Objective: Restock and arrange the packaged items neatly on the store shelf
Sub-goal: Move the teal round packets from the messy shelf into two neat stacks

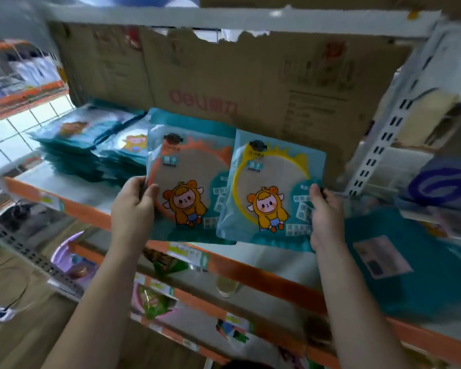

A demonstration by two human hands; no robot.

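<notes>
Teal plastic covers both things in hand. The left hand pinches the left edge of the packet with the orange ring. The right hand pinches the right edge of the packet with the yellow ring, which overlaps its neighbour a little. Both stand upright, long side vertical, above the front of the shelf. Flat stacks of similar packets lie to the left, nearer the left hand, so I judge this hand should set down first.
</notes>
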